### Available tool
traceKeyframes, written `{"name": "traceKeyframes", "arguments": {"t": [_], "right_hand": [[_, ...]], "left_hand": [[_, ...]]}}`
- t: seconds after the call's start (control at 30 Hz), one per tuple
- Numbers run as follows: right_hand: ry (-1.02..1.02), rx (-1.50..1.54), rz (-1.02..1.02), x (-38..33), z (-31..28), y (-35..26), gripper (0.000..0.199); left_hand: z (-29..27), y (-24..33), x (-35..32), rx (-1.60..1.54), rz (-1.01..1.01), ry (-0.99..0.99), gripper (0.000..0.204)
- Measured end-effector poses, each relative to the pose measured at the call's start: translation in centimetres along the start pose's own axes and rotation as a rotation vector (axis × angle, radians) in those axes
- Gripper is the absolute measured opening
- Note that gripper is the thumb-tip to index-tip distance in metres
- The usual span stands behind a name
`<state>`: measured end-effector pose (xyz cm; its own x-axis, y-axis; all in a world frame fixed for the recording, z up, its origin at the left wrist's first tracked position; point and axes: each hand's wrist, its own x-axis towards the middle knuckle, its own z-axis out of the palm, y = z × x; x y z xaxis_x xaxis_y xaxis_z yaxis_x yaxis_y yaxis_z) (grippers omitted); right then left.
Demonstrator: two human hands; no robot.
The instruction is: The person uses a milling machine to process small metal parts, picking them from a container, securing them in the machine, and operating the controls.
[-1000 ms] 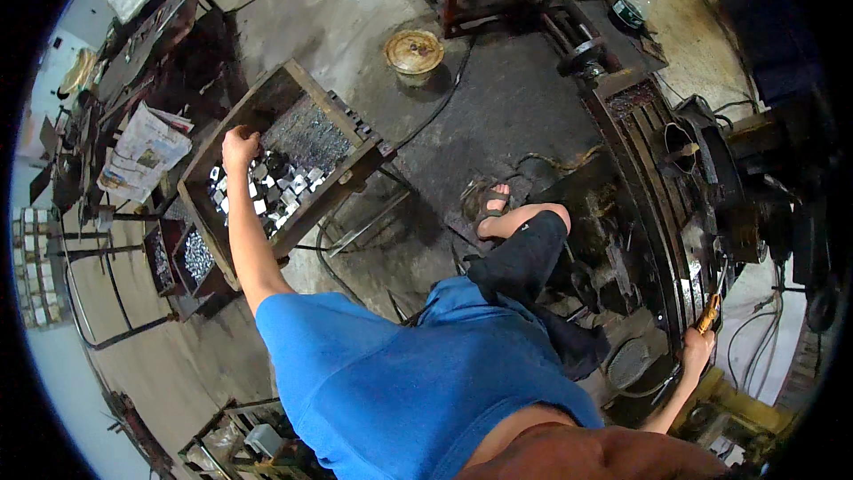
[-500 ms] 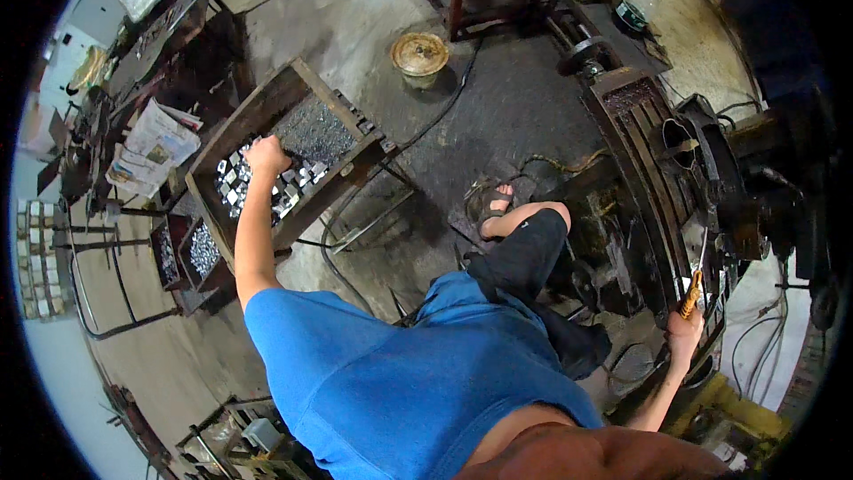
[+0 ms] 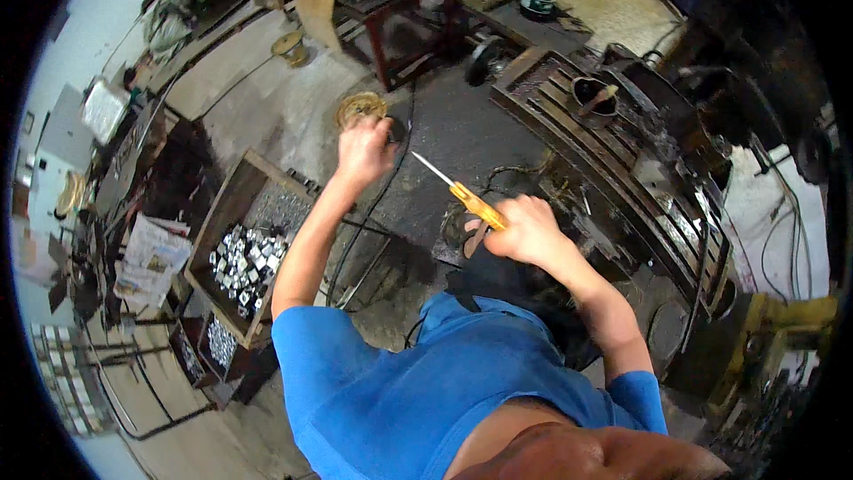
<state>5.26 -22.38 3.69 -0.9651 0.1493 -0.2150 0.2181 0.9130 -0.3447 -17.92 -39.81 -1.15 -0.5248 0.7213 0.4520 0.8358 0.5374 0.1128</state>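
My left hand (image 3: pixel 365 153) is raised in the middle of the view, fingers curled. Whatever they may hold is a dark blur at the fingertips that I cannot make out. My right hand (image 3: pixel 531 229) is closed round the yellow handle of a screwdriver-like tool (image 3: pixel 477 205). Its thin metal shaft points up and left toward my left hand, with a gap between them. Left of my left forearm, small shiny metal blocks (image 3: pixel 249 260) lie heaped in an open wooden tray (image 3: pixel 203 282).
A slotted machine bed (image 3: pixel 613 164) runs along my right side. On the floor beyond my left hand stands a round lidded pot (image 3: pixel 360 107). A red-legged table (image 3: pixel 380 49) is farther off. Newspaper (image 3: pixel 153 258) hangs left of the tray, and a cable crosses the floor.
My left hand has left the blocks in the tray and moved right, to the middle. My right hand has brought the yellow-handled tool from beside the machine toward it. The view has turned.
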Motion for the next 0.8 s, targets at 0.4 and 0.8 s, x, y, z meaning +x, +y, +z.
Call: {"name": "traceKeyframes", "arguments": {"t": [0.4, 0.8], "right_hand": [[-0.048, 0.129, 0.242, -2.8, -2.0, 4.8, 0.033], [0.212, 0.189, 0.423, -9.8, -2.0, 11.7, 0.034]], "left_hand": [[6.6, 6.6, 5.5, -0.864, -0.240, -0.464, 0.028], [12.7, 18.3, 10.2, -1.926, -0.403, -0.687, 0.026]]}}
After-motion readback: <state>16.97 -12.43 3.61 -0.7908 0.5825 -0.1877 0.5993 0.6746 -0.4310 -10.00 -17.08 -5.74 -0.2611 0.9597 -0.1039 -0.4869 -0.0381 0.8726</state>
